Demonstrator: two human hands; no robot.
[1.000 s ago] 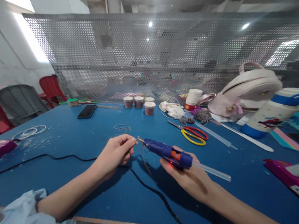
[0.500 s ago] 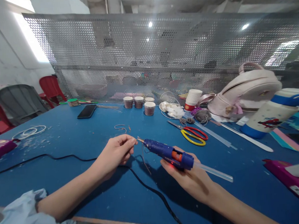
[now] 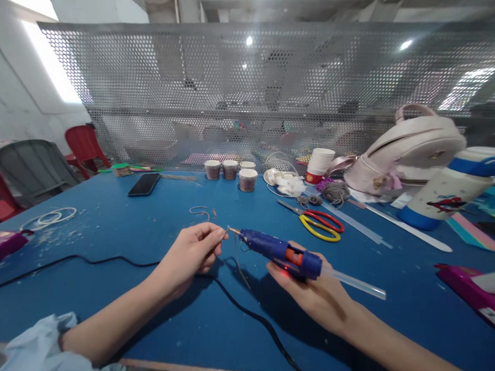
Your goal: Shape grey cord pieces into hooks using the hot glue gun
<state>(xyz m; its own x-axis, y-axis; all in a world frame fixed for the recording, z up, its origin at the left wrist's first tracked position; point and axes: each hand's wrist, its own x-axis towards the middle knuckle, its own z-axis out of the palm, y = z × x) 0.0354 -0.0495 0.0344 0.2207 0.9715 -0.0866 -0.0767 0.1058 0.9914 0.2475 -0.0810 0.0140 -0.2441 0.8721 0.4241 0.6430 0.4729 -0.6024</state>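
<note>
My right hand [image 3: 315,292] grips a blue hot glue gun [image 3: 271,249], its nozzle pointing left and a clear glue stick [image 3: 356,284] jutting from its back. A small red light glows near the thumb. My left hand [image 3: 201,246] is closed in a pinch just left of the nozzle tip. From those fingertips hangs a thin greyish cord [image 3: 241,269]; its upper end is hidden by the fingers. Whether the nozzle touches the cord I cannot tell. A short curled piece of cord [image 3: 199,211] lies on the blue table [image 3: 109,231] beyond my left hand.
Scissors [image 3: 320,225] with red and yellow handles lie right of the glue gun. Small filled cups [image 3: 248,180] and a phone [image 3: 144,184] are farther back. A pink bag [image 3: 407,155] and a bottle [image 3: 447,194] stand at right. A black cable [image 3: 254,315] crosses in front.
The glue gun has shifted very slightly to the right, its nozzle a little farther from my left fingertips. My left hand stays pinched in place.
</note>
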